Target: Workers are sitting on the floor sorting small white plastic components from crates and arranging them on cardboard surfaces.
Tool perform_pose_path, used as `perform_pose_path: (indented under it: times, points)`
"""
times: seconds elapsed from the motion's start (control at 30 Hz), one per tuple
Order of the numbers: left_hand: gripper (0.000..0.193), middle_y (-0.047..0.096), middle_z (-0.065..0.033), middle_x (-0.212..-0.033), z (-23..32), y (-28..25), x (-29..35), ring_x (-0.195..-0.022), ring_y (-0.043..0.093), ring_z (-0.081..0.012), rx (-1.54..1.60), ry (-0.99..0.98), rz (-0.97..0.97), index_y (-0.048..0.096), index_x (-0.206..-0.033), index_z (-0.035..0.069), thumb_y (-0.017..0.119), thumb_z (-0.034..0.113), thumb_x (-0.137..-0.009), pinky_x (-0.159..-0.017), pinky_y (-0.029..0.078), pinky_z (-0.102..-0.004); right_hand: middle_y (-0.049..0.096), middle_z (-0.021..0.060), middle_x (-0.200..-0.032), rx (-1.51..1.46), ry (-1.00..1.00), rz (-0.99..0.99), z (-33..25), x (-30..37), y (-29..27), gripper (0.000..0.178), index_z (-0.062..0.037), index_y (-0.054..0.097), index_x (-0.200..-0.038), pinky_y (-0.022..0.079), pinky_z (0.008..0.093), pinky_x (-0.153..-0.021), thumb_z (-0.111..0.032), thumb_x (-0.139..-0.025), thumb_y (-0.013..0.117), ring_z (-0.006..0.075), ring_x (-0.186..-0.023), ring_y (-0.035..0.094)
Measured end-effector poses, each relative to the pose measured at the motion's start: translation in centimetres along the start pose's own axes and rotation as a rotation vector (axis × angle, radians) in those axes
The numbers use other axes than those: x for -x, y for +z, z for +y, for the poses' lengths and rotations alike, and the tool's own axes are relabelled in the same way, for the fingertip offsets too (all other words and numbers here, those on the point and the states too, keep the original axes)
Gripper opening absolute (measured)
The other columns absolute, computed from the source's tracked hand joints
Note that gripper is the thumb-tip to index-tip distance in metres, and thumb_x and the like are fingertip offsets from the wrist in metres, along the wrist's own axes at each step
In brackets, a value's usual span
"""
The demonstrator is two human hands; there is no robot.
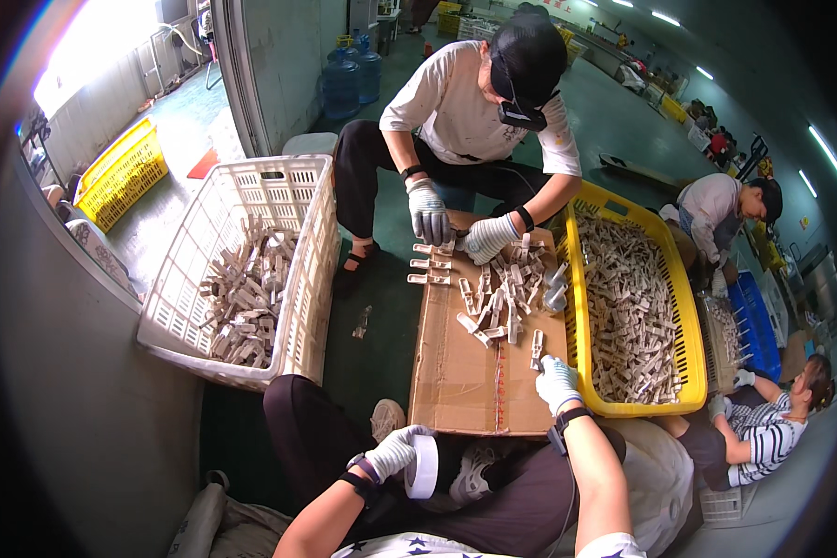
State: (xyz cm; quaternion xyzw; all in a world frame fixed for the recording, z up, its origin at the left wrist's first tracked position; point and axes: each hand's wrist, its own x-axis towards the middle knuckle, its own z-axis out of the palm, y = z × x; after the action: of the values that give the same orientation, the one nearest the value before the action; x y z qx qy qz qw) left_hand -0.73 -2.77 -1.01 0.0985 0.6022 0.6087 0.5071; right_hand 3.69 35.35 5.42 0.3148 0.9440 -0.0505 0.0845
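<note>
My left hand [392, 454], in a pale knitted glove, grips a roll of white tape [423, 468] beside the near edge of the cardboard box [451, 381]. At the box's right near side, my right hand [558, 383], gloved too, pinches a white plastic clip [537, 348] that points away from me. A loose pile of similar clips [507, 296] covers the far right part of the cardboard. Several more clips [430, 264] lie in a row over its far left edge. Across from me, a co-worker's gloved hands [460, 232] are close together at the far edge.
Left of the box stands a white crate [293, 312] partly filled with clips. A yellow crate [581, 316] full of clips adjoins the box's right side. Two other people [707, 214] work at the right. A small clear scrap [362, 322] lies on the green floor.
</note>
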Motion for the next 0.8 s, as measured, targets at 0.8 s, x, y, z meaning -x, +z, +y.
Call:
perform_pose_path:
  times: [0.8]
  points:
    - [0.028,0.066,0.0047,-0.094,-1.1,0.3,-0.8,-0.081,0.061,-0.0081,0.127,0.037,-0.01,0.067,-0.107,0.011,0.071,-0.003,-0.082,-0.072,0.053,-0.025,0.066,0.014,-0.1,-0.029,0.101,0.146,-0.2,0.5,1.7,0.021,-0.0116,0.064,-0.098,0.044,0.0514,-0.084,-0.016,-0.078,0.059,0.0338,-0.092,0.065]
